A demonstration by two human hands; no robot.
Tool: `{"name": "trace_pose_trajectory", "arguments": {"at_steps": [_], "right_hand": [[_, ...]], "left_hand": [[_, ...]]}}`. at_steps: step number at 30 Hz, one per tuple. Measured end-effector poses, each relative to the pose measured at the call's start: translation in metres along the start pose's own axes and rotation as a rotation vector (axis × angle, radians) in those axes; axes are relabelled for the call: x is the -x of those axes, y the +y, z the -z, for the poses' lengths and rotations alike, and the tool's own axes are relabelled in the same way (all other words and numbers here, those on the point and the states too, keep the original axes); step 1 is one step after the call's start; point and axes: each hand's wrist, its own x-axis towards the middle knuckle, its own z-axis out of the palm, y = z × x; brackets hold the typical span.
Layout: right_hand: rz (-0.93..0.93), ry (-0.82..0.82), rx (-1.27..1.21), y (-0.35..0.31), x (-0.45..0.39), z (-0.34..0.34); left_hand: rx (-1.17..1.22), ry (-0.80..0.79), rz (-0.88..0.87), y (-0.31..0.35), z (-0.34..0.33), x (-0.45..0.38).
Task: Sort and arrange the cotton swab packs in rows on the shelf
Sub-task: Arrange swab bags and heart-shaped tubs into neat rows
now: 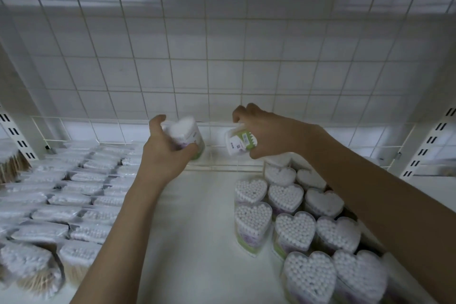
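- Head view: my left hand (164, 155) grips an upright heart-shaped swab pack (187, 134), fingers curled round its side, held above the bare middle of the shelf (197, 217), near the back.
- My right hand (266, 136) holds a second heart pack (240, 140), tipped on its side so the label faces me; fingers wrap over the top, thumb underneath.
- Standing heart packs (293, 227) already form rows on the right of the shelf, touching one another; bagged swab packs (74, 195) lie in rows on the left.
- A wire grid panel (197, 57) backs the shelf, with a low wire rail just behind both hands.
- I judge the step in hand to be carrying two packs to the back of the open middle strip.
- Next move calls for righting the tipped pack, then setting both down beside the standing rows.
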Motion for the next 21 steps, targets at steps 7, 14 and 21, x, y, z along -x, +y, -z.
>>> {"name": "trace_pose_trajectory", "arguments": {"at_steps": [7,14,21], "right_hand": [[-0.103,0.040,-0.051,0.000,0.021,0.019],[-0.152,0.234,0.226,0.006,0.029,0.010],[-0.133,0.115,-0.272,0.003,0.022,-0.010]], "left_hand": [[-0.112,-0.120,-0.034,0.005,-0.027,-0.002],[-0.103,-0.203,0.006,0.005,-0.047,0.002],[-0.202,-0.236,0.005,0.000,-0.049,0.006]]}}
